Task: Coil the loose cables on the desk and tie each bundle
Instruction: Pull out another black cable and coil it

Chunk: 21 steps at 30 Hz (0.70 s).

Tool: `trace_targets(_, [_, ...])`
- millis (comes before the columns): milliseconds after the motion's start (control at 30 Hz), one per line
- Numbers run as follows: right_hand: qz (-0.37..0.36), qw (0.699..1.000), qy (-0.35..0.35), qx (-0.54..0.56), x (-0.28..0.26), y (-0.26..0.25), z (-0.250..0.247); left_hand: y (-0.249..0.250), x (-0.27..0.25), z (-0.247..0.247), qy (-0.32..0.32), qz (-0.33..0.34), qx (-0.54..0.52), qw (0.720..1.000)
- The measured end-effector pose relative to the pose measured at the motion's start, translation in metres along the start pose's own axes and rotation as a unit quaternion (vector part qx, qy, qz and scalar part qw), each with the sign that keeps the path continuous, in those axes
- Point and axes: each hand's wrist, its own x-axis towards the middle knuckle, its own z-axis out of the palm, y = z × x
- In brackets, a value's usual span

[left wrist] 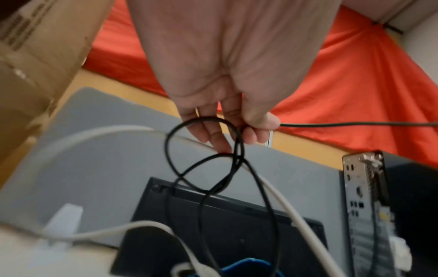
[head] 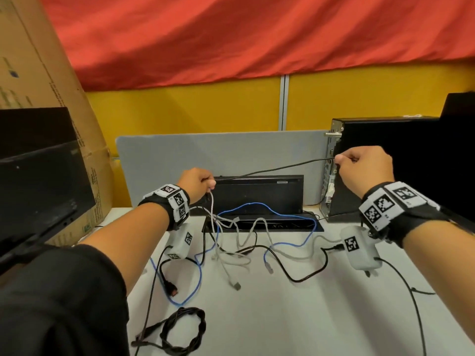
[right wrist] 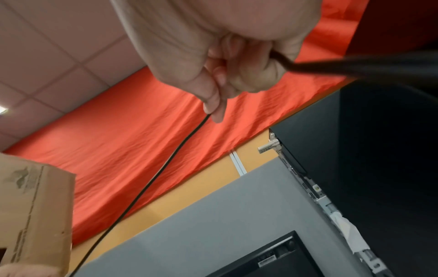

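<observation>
Span of thin black cable (head: 270,169) taut above desk (head: 282,317), axis left-right: left hand (head: 198,183) pinching loops, right hand (head: 365,165) pinching far end; next loop falls leftward.

bright even indoor light | wrist views motion-blurred | head view edges bowed

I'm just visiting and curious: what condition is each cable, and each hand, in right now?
Left hand: holds loops of the black cable.
Right hand: pinches the same cable, lifted.
Black cable: stretched between the hands, partly coiled.
Blue cable: loose on the desk, uncoiled.
White cable: loose, tangled with others.
Black bundle: coiled and twisted, lying on the desk.
</observation>
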Motion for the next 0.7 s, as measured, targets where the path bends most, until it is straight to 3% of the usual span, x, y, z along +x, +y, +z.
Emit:
trace_targets(167, [0.020, 0.999, 0.011, 0.027, -0.004, 0.004, 0.003, -0.002, 0.007, -0.006, 0.003, -0.017, 0.100, 0.995])
trace_targets(300, [0.037, 0.997, 0.039, 0.063, -0.005, 0.001, 0.005, 0.001, 0.006, -0.012, -0.019, 0.008, 0.237, 0.971])
trace_targets(400, [0.042, 0.995, 0.057, 0.072, -0.005, 0.003, 0.001, -0.003, 0.004, -0.013, -0.036, 0.011, 0.247, 0.968])
trace_targets(500, [0.068, 0.994, 0.051, 0.066, -0.003, 0.010, 0.000, -0.006, 0.001, -0.013, -0.008, -0.006, 0.197, 0.980])
trace_targets(633, [0.103, 0.989, -0.104, 0.012, -0.008, 0.019, 0.003, -0.008, 0.001, -0.010, 0.047, -0.027, 0.060, 0.997])
trace_targets(700, [0.099, 0.974, -0.200, -0.031, -0.017, 0.016, 0.007, -0.002, 0.001, -0.005, 0.054, -0.029, 0.058, 0.996])
